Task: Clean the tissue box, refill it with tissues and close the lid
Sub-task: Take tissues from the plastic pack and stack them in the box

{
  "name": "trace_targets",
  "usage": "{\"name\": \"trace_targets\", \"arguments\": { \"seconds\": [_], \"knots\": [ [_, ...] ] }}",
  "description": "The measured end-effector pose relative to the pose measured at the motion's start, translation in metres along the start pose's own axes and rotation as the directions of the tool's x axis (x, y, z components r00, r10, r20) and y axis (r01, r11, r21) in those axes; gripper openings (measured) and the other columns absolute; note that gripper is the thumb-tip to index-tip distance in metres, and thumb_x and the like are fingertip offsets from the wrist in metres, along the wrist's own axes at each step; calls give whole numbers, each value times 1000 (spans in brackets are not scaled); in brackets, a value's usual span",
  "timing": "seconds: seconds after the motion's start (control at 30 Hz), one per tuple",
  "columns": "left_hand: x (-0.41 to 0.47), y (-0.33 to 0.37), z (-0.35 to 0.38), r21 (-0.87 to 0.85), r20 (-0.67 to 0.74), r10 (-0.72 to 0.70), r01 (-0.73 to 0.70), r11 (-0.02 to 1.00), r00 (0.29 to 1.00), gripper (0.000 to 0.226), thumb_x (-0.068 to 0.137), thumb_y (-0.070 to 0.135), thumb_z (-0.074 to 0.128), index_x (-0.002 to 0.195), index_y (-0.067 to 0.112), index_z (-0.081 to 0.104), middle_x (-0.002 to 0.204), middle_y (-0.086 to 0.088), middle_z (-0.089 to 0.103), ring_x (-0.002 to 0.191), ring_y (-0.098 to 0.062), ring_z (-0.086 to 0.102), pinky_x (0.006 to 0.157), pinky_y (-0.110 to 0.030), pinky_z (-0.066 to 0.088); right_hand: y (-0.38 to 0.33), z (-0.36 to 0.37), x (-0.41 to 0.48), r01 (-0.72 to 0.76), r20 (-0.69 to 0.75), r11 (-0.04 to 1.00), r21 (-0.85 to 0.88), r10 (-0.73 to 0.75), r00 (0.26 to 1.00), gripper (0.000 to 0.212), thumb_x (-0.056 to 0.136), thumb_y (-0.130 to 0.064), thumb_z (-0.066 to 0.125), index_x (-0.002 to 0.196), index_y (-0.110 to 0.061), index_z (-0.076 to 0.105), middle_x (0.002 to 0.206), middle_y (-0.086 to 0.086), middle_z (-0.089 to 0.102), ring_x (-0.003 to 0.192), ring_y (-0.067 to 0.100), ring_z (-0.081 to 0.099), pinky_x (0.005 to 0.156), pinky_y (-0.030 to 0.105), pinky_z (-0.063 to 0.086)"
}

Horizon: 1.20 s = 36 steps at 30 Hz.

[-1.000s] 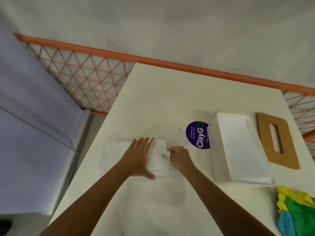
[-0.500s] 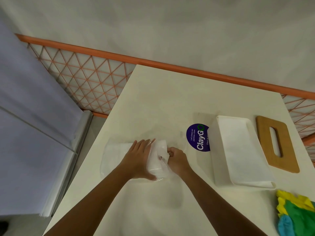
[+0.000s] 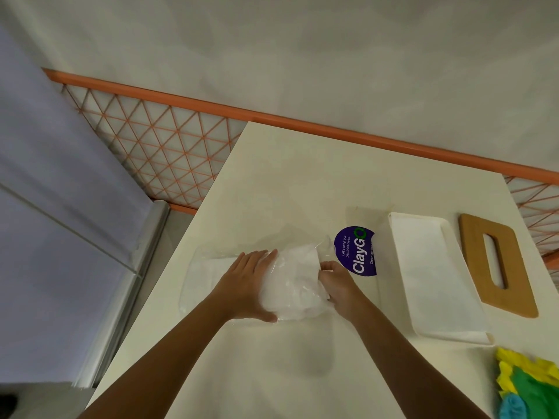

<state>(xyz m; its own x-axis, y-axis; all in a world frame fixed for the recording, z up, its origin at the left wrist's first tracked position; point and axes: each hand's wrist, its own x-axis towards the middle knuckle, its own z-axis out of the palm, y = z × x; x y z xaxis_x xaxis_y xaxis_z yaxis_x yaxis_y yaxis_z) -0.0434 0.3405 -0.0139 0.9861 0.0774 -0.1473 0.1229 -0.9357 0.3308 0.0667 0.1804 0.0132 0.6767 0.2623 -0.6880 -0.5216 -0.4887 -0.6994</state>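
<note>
Right hand [image 3: 338, 285]: fingers curled, pinched the right end of the plastic-wrapped tissue pack [image 3: 295, 285]. Left hand [image 3: 246, 285]: flat, fingers straight, pressed the pack onto the table [image 3: 302, 182]. Purple sticker [image 3: 357, 252] lay just beside. Tissue box [image 3: 447, 334] stood open further right, wooden lid [image 3: 511, 302] beside it.

White tissue box [image 3: 450, 334], tan lid [image 3: 473, 246], purple sticker [image 3: 357, 252], orange lattice railing [image 3: 157, 152], yellow-green-blue cloths [image 3: 526, 388].

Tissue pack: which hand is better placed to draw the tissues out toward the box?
Right, probably. The right hand pinches the pack at the end facing the open box, to its right. The left hand lies flat on the pack, seemingly steadying it.
</note>
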Motion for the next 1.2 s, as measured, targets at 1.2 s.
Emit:
{"name": "trace_targets", "arguments": {
  "seconds": [1.2],
  "knots": [
    [-3,11,-32,-4,188,-104,107,994,977,135,46,78,66,149,20,0,155,0,11,145,-20,6,118,-37,-2,-42,-83,-50,346,-66,907,-240,-370,927,30,85,-10,60,115,-13,62,113,9,65,105,27,60,94,37,47]
  ]
}}
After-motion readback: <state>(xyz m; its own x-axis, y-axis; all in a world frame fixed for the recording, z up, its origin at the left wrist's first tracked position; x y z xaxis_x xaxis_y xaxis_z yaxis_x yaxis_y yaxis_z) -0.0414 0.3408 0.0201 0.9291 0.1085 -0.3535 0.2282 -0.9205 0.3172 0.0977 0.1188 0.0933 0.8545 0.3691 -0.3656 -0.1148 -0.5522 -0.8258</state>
